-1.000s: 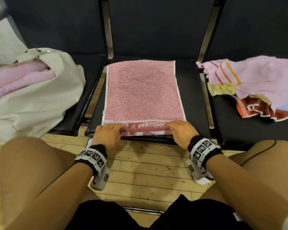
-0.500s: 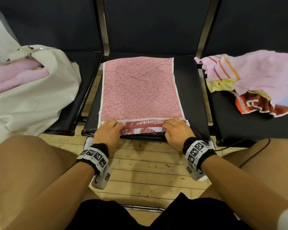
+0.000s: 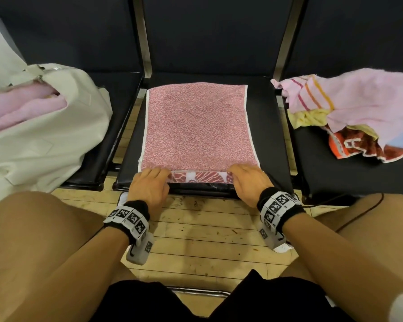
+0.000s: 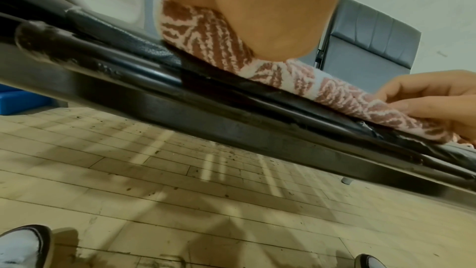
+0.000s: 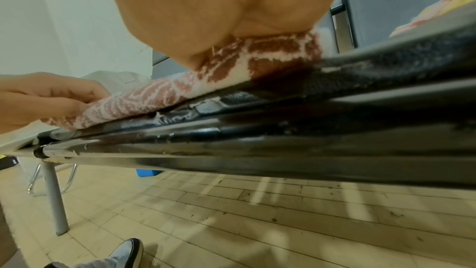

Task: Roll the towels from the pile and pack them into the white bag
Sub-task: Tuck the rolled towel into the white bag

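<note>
three dark padded seats (image 3: 270,126) stand side by side on a black metal frame (image 4: 231,129), with upright metal posts (image 3: 142,43) between their backrests. under them lies a pale wooden plank floor (image 3: 196,240), scuffed and speckled. a grey metal leg (image 5: 54,197) stands on it, a blue box (image 5: 148,172) behind. white shoes with dark edges (image 5: 126,252) rest on the floor.

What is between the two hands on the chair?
In the head view, the rolled near edge of the pink towel runs from the left hand to the right hand, showing its red and white pattern. Nothing else lies there.
</note>
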`<state>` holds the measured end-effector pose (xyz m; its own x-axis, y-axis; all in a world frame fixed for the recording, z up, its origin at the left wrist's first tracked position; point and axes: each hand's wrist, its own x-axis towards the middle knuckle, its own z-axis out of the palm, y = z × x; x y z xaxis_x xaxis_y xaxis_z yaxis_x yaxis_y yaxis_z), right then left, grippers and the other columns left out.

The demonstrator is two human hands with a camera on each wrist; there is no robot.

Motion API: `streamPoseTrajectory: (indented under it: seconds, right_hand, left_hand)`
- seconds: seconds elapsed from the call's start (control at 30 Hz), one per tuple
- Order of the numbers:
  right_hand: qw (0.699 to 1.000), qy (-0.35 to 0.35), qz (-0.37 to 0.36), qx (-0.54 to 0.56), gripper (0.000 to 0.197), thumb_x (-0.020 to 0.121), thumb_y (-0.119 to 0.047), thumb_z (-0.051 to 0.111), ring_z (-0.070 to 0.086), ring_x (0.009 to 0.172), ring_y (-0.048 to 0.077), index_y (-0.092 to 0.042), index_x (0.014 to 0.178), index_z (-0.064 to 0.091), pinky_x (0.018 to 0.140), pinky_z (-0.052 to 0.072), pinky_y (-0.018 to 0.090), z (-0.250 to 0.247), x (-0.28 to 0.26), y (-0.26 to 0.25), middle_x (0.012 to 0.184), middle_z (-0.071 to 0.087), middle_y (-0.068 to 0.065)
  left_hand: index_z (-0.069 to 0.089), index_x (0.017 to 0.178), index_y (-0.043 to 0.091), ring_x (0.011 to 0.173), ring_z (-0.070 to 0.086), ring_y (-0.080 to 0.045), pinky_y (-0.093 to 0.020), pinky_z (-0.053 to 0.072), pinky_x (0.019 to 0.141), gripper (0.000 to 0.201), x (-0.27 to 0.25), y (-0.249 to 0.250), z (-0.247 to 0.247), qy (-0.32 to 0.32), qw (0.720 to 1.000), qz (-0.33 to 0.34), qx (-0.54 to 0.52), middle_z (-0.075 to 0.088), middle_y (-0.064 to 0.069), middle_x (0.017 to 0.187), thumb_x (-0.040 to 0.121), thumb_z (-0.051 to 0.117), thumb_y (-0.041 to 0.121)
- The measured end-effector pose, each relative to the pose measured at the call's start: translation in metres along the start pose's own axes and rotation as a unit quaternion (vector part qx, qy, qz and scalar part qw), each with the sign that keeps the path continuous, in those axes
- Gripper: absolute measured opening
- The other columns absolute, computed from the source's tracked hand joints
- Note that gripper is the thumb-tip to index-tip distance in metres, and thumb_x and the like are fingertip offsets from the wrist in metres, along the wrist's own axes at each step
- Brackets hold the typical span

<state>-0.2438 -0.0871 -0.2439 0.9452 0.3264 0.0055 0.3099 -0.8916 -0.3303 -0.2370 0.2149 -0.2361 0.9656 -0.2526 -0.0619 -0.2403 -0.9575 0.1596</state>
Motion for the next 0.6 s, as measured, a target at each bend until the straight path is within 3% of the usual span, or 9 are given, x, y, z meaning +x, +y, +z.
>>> streamPoseTrajectory:
  seconds: [0.07, 0.13, 0.23, 0.3, 0.37, 0.47, 0.53, 0.6]
  right_hand:
    - [1.000, 0.005, 0.001, 0.017, 0.022, 0.096, -0.017, 0.044, 0.060, 0.081, 0.028, -0.017, 0.113, 0.058, 0.068, 0.049, 0.036, 0.002, 0.000, -0.002, 0.104, 0.062, 0.002]
    - [0.999, 0.047, -0.012, 0.019, 0.017, 0.094, -0.018, 0.049, 0.060, 0.080, 0.024, -0.018, 0.107, 0.060, 0.064, 0.048, 0.032, 0.005, -0.002, -0.003, 0.106, 0.059, 0.000]
    - [0.991, 0.120, -0.043, -0.039, 0.012, 0.084, -0.012, 0.066, 0.058, 0.092, 0.024, -0.016, 0.095, 0.068, 0.080, 0.041, 0.034, 0.008, 0.001, 0.001, 0.104, 0.063, 0.000]
    - [0.986, 0.136, -0.060, -0.069, 0.016, 0.076, -0.004, 0.071, 0.059, 0.088, 0.026, -0.014, 0.088, 0.071, 0.082, 0.040, 0.035, 0.010, 0.004, 0.000, 0.096, 0.066, 0.001]
    - [0.988, 0.114, -0.072, -0.068, 0.019, 0.072, 0.002, 0.070, 0.060, 0.085, 0.027, -0.011, 0.085, 0.071, 0.079, 0.050, 0.040, 0.011, 0.003, -0.006, 0.090, 0.067, 0.003]
    - [0.996, 0.064, -0.050, -0.045, 0.021, 0.080, -0.015, 0.057, 0.059, 0.092, 0.026, -0.011, 0.094, 0.071, 0.086, 0.052, 0.043, 0.009, -0.002, -0.012, 0.096, 0.068, 0.003]
    - [0.998, 0.039, -0.033, -0.034, 0.032, 0.083, -0.027, 0.051, 0.057, 0.100, 0.023, -0.015, 0.105, 0.069, 0.093, 0.048, 0.042, 0.007, -0.004, -0.011, 0.105, 0.067, 0.001]
    - [0.998, 0.027, -0.024, -0.042, 0.031, 0.085, -0.029, 0.053, 0.055, 0.104, 0.022, -0.017, 0.111, 0.066, 0.096, 0.046, 0.041, 0.008, -0.004, -0.007, 0.110, 0.066, -0.001]
  left_hand:
    - [0.049, 0.136, 0.022, 0.119, 0.051, -0.026, -0.043, 0.032, 0.098, 0.039, 0.002, 0.001, 0.000, -0.009, 1.000, -0.017, -0.001, 0.060, -0.001, 0.130, 0.098, 0.044, 0.026]
    - [0.049, 0.135, 0.022, 0.117, 0.053, -0.026, -0.042, 0.031, 0.097, 0.039, 0.003, 0.001, 0.001, -0.002, 1.000, -0.020, -0.010, 0.061, -0.002, 0.127, 0.097, 0.045, 0.026]
    - [0.057, 0.127, 0.022, 0.112, 0.053, -0.026, -0.044, 0.030, 0.096, 0.035, 0.006, 0.000, 0.001, 0.035, 0.999, -0.026, -0.002, 0.061, -0.002, 0.119, 0.091, 0.054, 0.024]
    - [0.064, 0.113, 0.022, 0.108, 0.051, -0.028, -0.046, 0.028, 0.095, 0.031, 0.007, 0.002, 0.001, 0.074, 0.997, -0.014, 0.007, 0.061, -0.004, 0.114, 0.083, 0.065, 0.016]
    - [0.067, 0.106, 0.020, 0.105, 0.052, -0.030, -0.044, 0.029, 0.091, 0.033, 0.008, 0.005, 0.001, 0.066, 0.998, 0.011, 0.012, 0.062, -0.004, 0.110, 0.075, 0.070, 0.007]
    - [0.070, 0.105, 0.013, 0.100, 0.055, -0.031, -0.044, 0.042, 0.088, 0.029, 0.008, 0.009, 0.002, 0.040, 0.999, 0.036, -0.008, 0.067, -0.006, 0.107, 0.078, 0.066, 0.004]
    - [0.068, 0.108, 0.014, 0.099, 0.055, -0.028, -0.045, 0.046, 0.086, 0.025, 0.005, 0.009, 0.002, 0.043, 0.999, 0.028, -0.017, 0.066, -0.004, 0.107, 0.085, 0.057, 0.015]
    - [0.065, 0.111, 0.015, 0.100, 0.053, -0.025, -0.043, 0.048, 0.086, 0.033, 0.003, 0.009, 0.004, 0.038, 0.998, 0.033, -0.027, 0.063, -0.001, 0.108, 0.086, 0.050, 0.031]
